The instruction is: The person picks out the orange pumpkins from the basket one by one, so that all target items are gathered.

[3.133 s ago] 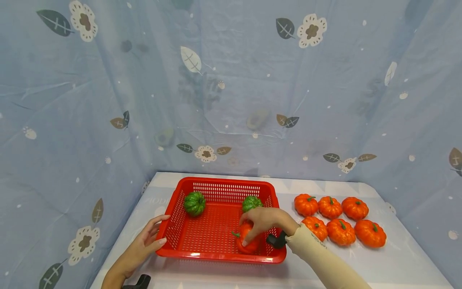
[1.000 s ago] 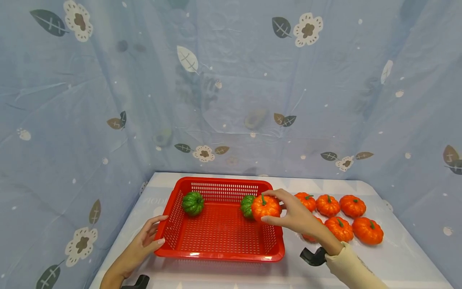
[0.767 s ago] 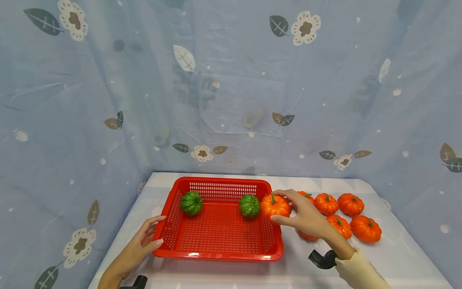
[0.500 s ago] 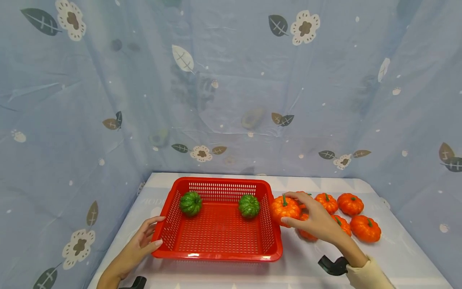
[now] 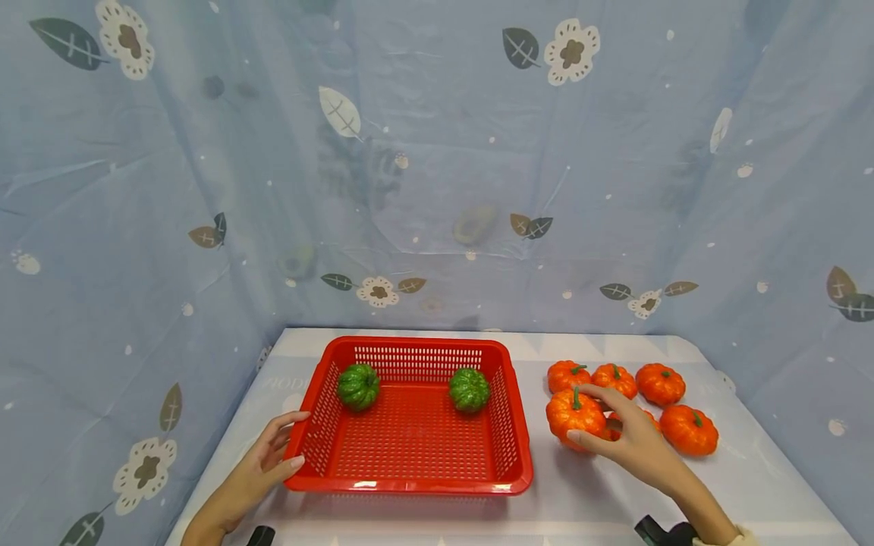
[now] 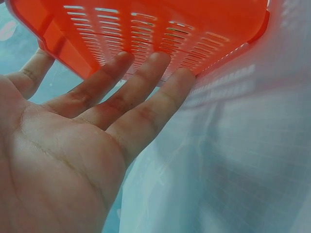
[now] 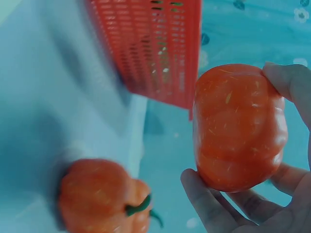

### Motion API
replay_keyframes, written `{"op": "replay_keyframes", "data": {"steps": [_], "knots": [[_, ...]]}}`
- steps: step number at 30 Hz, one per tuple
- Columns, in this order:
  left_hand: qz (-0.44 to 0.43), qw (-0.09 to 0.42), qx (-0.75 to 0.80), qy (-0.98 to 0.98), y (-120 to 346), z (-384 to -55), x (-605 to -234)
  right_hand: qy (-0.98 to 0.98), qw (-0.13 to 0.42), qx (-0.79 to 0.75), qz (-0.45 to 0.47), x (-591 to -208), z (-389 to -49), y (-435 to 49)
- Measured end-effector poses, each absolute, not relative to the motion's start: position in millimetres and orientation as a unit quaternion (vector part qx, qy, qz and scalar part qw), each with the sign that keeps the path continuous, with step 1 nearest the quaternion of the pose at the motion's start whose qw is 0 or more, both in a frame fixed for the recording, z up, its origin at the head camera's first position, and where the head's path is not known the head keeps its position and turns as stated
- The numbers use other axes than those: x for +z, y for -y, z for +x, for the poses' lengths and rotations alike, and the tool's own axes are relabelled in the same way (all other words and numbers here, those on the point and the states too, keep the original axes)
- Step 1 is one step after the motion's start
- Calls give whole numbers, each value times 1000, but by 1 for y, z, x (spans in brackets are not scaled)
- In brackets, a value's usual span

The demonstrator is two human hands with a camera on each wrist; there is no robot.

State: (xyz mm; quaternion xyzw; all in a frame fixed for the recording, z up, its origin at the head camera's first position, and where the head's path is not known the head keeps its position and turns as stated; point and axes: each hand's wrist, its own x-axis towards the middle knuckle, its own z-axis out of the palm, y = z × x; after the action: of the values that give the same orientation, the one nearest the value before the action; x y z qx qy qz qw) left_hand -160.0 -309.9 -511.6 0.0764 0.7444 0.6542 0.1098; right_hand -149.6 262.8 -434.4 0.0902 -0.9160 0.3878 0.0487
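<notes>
My right hand (image 5: 638, 440) holds an orange pumpkin (image 5: 570, 417) with a green stem, to the right of the red basket (image 5: 410, 485). In the right wrist view thumb and fingers curl round this pumpkin (image 7: 238, 128), which hangs above the table. My left hand (image 5: 256, 466) rests at the basket's left side, its fingers stretched against the outer wall. The left wrist view shows those fingertips (image 6: 158, 60) at the slotted wall (image 6: 141, 29). Two green pumpkins lie inside the basket, one at the left (image 5: 358, 387), one at the right (image 5: 470, 390).
Several orange pumpkins stand in two rows on the white table (image 5: 737, 485), including one at the back (image 5: 660, 384) and one at the front right (image 5: 690, 431). My right hand partly hides others. A blue patterned curtain (image 5: 437, 189) hangs behind and beside the table.
My right hand gripped the orange pumpkin inside the basket, lifted it out over the right rim and moved it right, near the other orange ones. The left hand stays at the basket.
</notes>
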Motion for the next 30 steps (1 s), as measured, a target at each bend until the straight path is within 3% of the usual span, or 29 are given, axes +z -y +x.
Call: {"op": "replay_keyframes", "data": {"steps": [19, 30], "knots": [[83, 107, 653, -745, 311, -157, -510, 922, 31, 385, 8, -475, -118, -292], [90, 108, 653, -744, 310, -160, -510, 917, -45, 392, -54, -497, -108, -297]]}}
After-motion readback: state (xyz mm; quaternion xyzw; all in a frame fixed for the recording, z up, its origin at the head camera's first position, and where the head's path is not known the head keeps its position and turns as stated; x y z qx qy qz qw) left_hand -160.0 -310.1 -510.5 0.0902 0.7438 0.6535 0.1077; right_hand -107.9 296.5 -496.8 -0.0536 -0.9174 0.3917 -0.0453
